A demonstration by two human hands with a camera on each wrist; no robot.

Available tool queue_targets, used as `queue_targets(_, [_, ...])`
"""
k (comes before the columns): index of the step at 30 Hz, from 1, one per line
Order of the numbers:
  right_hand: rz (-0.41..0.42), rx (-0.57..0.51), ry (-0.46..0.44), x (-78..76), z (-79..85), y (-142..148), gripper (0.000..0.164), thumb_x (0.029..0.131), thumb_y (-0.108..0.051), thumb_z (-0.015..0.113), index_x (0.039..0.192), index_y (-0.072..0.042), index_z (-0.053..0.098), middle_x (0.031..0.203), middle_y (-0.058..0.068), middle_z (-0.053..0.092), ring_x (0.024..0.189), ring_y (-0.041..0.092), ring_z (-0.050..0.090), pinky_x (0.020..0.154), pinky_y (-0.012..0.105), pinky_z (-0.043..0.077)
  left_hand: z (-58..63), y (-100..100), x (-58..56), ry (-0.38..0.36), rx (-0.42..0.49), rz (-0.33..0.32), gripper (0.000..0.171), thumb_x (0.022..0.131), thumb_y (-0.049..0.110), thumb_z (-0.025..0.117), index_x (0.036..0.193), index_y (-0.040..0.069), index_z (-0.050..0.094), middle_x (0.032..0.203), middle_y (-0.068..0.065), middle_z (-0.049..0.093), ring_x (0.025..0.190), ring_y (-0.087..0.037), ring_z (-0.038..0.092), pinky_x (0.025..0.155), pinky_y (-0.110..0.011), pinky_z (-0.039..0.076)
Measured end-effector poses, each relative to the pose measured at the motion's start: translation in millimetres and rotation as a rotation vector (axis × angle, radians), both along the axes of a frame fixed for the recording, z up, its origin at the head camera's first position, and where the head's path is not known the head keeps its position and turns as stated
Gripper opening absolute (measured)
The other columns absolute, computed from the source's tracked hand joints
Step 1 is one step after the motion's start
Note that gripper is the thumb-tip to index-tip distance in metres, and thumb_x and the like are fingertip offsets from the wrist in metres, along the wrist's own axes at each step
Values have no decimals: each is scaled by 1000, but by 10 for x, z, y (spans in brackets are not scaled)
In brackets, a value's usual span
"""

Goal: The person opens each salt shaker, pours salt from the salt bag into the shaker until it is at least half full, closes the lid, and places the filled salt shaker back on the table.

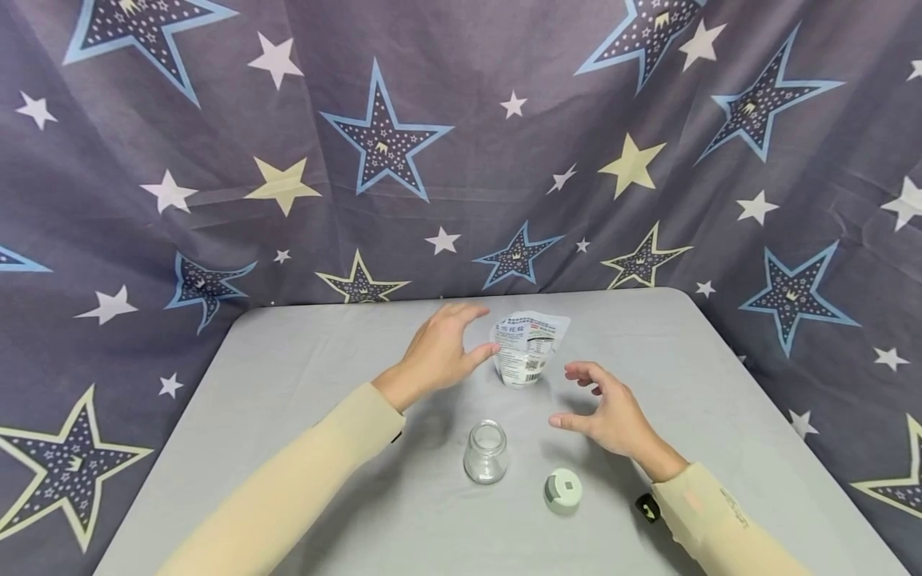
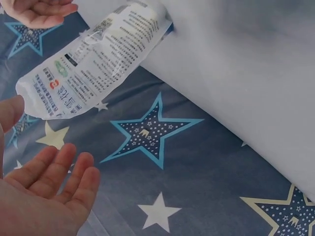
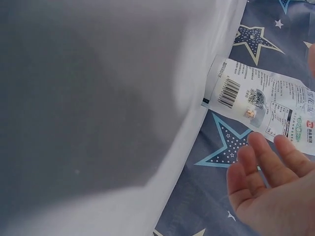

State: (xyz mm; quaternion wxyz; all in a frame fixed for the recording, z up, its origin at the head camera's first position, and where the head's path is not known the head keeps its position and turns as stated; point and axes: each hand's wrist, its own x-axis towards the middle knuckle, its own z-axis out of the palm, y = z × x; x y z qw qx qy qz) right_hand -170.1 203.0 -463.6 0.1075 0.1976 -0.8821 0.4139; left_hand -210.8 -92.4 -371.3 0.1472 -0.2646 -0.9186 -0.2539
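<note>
A white printed pouch (image 1: 529, 348) stands upright toward the back of the table, its label dense with text and a barcode. My left hand (image 1: 445, 346) is just left of it, fingers extended and thumb reaching near the pouch's side. On the other side, my right hand (image 1: 608, 408) hovers lower and to the right, thumb and fingers spread apart with nothing between them. The left wrist view shows the pouch (image 2: 93, 61) beyond the relaxed left fingers (image 2: 74, 172). In the right wrist view the pouch (image 3: 261, 101) appears above the right fingertips (image 3: 258, 142).
In front of the pouch stands a small clear glass jar (image 1: 487, 454) without a lid. Beside it lies a round pale green cap (image 1: 563, 490). A grey cloth covers the table (image 1: 288, 376), and a star-patterned curtain (image 1: 461, 160) hangs behind its far edge.
</note>
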Motion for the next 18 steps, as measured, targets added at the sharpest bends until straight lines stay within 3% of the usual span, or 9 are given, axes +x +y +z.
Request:
queue_targets(9, [-3, -23, -12, -72, 34, -69, 80, 68, -25, 98, 133, -4, 58, 123, 12, 68, 112, 39, 61, 93, 57, 48, 28, 50, -97, 2, -13, -8, 58, 92, 38, 78, 138, 7, 62, 137, -9, 63, 129, -28, 56, 108, -44, 44])
queue_targets(18, [-23, -32, -33, -170, 1, -103, 84, 69, -26, 97, 136, 0, 55, 126, 18, 66, 113, 41, 59, 95, 57, 46, 72, 133, -152, -59, -46, 10, 59, 93, 40, 77, 140, 10, 60, 141, -8, 61, 131, -25, 53, 109, -43, 43])
